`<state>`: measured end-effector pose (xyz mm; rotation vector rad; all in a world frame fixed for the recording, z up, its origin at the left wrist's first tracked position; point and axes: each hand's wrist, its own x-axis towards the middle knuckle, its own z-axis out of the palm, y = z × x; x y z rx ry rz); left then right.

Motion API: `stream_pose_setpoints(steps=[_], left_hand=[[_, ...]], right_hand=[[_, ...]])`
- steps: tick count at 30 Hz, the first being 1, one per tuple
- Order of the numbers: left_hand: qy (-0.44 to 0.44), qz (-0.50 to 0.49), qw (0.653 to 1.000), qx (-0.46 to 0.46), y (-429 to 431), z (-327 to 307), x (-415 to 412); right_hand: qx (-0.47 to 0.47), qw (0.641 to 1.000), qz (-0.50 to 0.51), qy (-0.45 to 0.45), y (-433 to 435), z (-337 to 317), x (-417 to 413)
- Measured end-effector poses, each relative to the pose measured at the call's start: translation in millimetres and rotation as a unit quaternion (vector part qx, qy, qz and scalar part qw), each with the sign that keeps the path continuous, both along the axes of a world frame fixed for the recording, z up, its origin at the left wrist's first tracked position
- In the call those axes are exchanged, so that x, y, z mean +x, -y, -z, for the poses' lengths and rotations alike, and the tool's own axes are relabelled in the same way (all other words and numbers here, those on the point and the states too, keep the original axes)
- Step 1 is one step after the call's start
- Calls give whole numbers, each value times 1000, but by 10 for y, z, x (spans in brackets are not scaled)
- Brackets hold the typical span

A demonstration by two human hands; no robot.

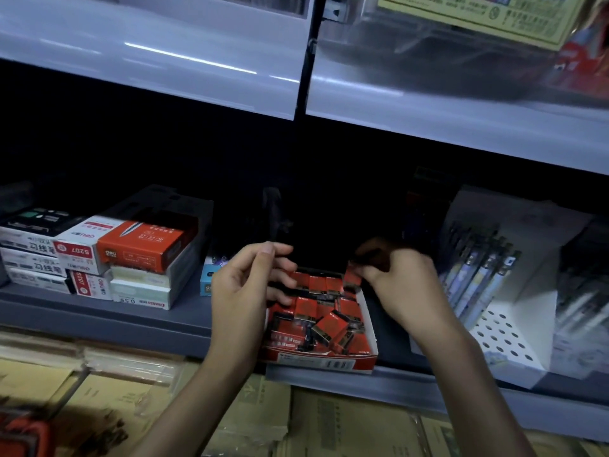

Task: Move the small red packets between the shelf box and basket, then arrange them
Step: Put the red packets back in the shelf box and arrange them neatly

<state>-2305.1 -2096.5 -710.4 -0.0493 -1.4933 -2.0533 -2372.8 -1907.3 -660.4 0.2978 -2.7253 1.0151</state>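
dim grey metal shelf (131,311) in a shop carries an open red-and-white cardboard box (329,357) at its front edge, filled with small red packets (329,321) lying jumbled in rough rows. the left hand (244,291) hovers over the box's left side, its fingers curled with thumb and forefinger meeting; whether they hold anything cannot be told. the right hand (402,285) is at the box's back right corner, its fingers pinching one red packet (351,278) just above the others. left of the box stands a stack of red, white and grey stationery boxes (138,252); right of it, a white perforated display box of pens (514,324). brown cardboard cartons (346,420) lie below the shelf.
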Motion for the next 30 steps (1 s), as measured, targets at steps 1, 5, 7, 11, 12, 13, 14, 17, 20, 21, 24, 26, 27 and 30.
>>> stream_pose_setpoints(steps=[1, 5, 7, 11, 12, 13, 14, 17, 20, 21, 24, 26, 27, 30], left_hand=[[-1, -1, 1000, 3, -3, 0, -1], [-2, -6, 1000, 8, -7, -5, 8], [-4, -8, 1000, 8, -10, -7, 13], [-4, -12, 1000, 6, -19, -11, 18], [-3, -12, 1000, 4, -17, -9, 18], [-3, -13, 1000, 3, -16, -7, 16], [-3, -13, 1000, 2, -18, -5, 16], [-4, -12, 1000, -1, -24, -1, 13], [-8, -13, 1000, -6, -31, -1, 25], [-8, -14, 1000, -8, -32, 0, 26], [-7, -16, 1000, -10, -29, 1, 26], [-7, -16, 1000, -16, -32, 2, 23], [-6, -16, 1000, -18, -34, 3, 25], [-6, -19, 1000, -22, -33, 8, 21]], right_hand=[[21, 1000, 1, 1, 6, 14, -6], [60, 998, 2, 15, 25, 64, -33], [60, 998, 11, 12, 22, 83, -49], [116, 993, 7, 8, 29, 81, -44], [129, 992, 2, 8, 42, 82, -41], [134, 991, 0, 8, 50, 82, -40], [131, 991, 2, 9, 54, 81, -37], [110, 994, 8, 13, 47, 80, -32], [115, 993, 2, -1, 42, 84, -4], [122, 993, -1, -5, 43, 86, 5], [128, 992, -9, -9, 35, 75, 14], [130, 991, -10, -10, 29, 75, 21], [132, 991, -13, -9, 29, 78, 31], [128, 991, -27, -7, 31, 109, 57]])
